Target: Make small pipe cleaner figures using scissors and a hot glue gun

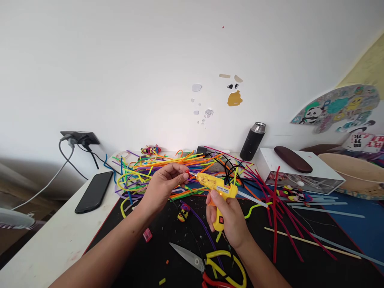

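My right hand [227, 216] is wrapped round the grip of a yellow hot glue gun [216, 186], whose nozzle points left and whose glue stick juts out to the right. My left hand [166, 185] is held up just left of the nozzle, fingers pinched on a tiny piece I cannot make out. Both hands hover above a black mat [156, 260]. A heap of coloured pipe cleaners [168, 166] lies right behind them.
Scissors [192, 258] with yellow and red handles lie near me on the mat. A black phone [94, 192] rests at the left on the white table, cables behind it. A black flask [253, 141], a white box [300, 172] and a wooden skewer [312, 243] sit to the right.
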